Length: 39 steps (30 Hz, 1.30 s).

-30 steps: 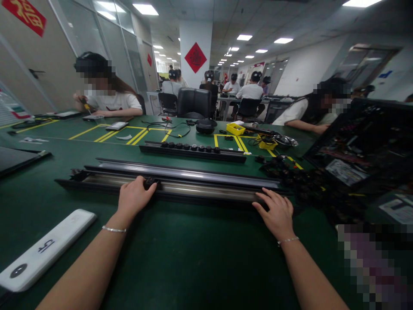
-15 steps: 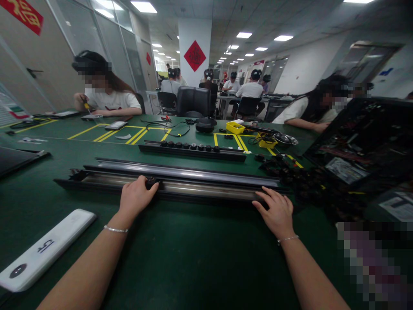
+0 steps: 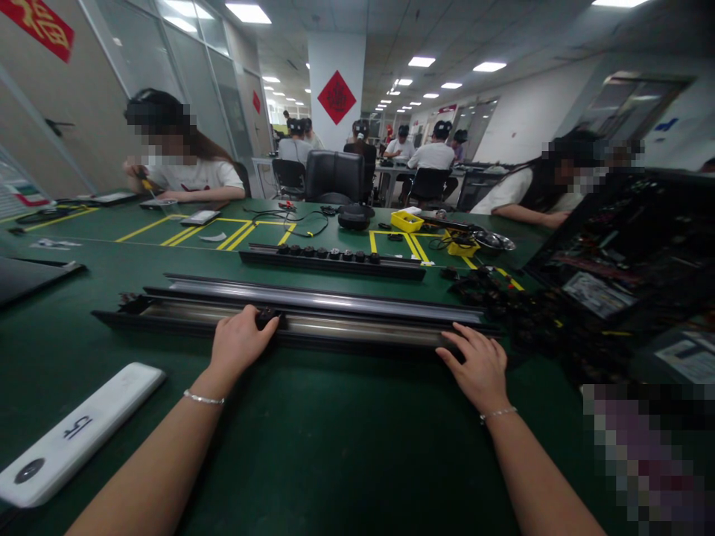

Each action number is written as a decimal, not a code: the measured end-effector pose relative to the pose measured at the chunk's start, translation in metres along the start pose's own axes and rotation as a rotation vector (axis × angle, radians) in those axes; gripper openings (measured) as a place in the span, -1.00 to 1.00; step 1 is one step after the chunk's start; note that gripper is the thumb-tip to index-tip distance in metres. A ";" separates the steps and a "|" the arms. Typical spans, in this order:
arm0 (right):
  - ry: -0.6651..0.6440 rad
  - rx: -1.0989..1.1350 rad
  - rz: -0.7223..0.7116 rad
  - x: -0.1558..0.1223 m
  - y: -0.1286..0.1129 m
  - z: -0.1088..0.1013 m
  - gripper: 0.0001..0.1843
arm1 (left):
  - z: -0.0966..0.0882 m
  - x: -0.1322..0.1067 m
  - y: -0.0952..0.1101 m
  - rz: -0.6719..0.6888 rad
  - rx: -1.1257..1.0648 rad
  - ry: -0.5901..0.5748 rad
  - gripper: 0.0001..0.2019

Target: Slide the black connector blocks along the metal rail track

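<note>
Across the green table lies a long black rail (image 3: 357, 325) with a metallic channel. My left hand (image 3: 240, 344) is over its left half, thumb and fingers closed on a small black part (image 3: 270, 318) sitting in the channel; the fingers partly hide it. Near the rail's right end, my right hand (image 3: 474, 361) rests on the edge with its fingers spread. Small dark pieces (image 3: 132, 299) are at the rail's left end. Just behind runs a second long rail (image 3: 324, 296) with a shiny strip.
Farther back, a shorter black rail (image 3: 332, 264) carries a row of round black parts. A white device (image 3: 83, 432) lies at lower left. Dark parts (image 3: 503, 298) are heaped at right beside a computer case (image 3: 620, 246). A yellow bin (image 3: 407, 221) stands beyond; co-workers sit across the table.
My left hand has slid slightly to the right along the rail, with the small black part in its fingers. My right hand has stayed in place.
</note>
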State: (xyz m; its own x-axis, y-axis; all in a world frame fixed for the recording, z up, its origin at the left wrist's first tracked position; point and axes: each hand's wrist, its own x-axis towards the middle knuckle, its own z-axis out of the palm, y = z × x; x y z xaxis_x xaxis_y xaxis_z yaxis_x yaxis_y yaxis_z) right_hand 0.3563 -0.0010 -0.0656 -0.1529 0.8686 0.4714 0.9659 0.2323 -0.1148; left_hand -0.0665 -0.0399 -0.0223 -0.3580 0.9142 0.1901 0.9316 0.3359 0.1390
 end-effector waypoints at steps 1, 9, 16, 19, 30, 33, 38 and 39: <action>0.002 0.000 -0.002 0.000 0.000 0.000 -0.46 | 0.000 0.000 0.000 0.002 0.000 0.000 -0.52; 0.026 -0.013 -0.008 -0.001 0.000 0.002 -0.52 | -0.002 -0.002 0.001 0.012 0.011 -0.015 -0.53; 0.020 -0.010 -0.008 0.000 0.000 0.001 -0.51 | -0.002 -0.002 0.000 0.057 0.036 -0.035 -0.53; 0.021 -0.006 -0.008 0.000 0.001 0.001 -0.51 | -0.002 -0.002 -0.001 0.071 0.036 -0.045 -0.53; 0.019 -0.003 -0.004 0.000 0.001 0.002 -0.49 | -0.002 0.002 -0.018 0.230 -0.083 -0.138 -0.54; 0.024 -0.004 -0.001 0.000 0.001 0.002 -0.49 | -0.005 0.001 -0.017 0.268 -0.098 -0.158 -0.52; 0.022 0.012 -0.001 0.000 0.001 0.001 -0.46 | -0.007 0.002 -0.022 0.305 -0.116 -0.181 -0.50; 0.022 0.013 -0.001 0.000 0.001 0.001 -0.46 | -0.007 0.002 -0.023 0.310 -0.124 -0.185 -0.49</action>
State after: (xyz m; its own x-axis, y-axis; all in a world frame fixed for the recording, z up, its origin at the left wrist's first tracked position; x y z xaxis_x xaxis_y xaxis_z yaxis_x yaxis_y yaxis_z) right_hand 0.3566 -0.0006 -0.0669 -0.1493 0.8586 0.4903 0.9628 0.2392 -0.1256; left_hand -0.0892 -0.0477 -0.0184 -0.0319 0.9974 0.0640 0.9752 0.0171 0.2209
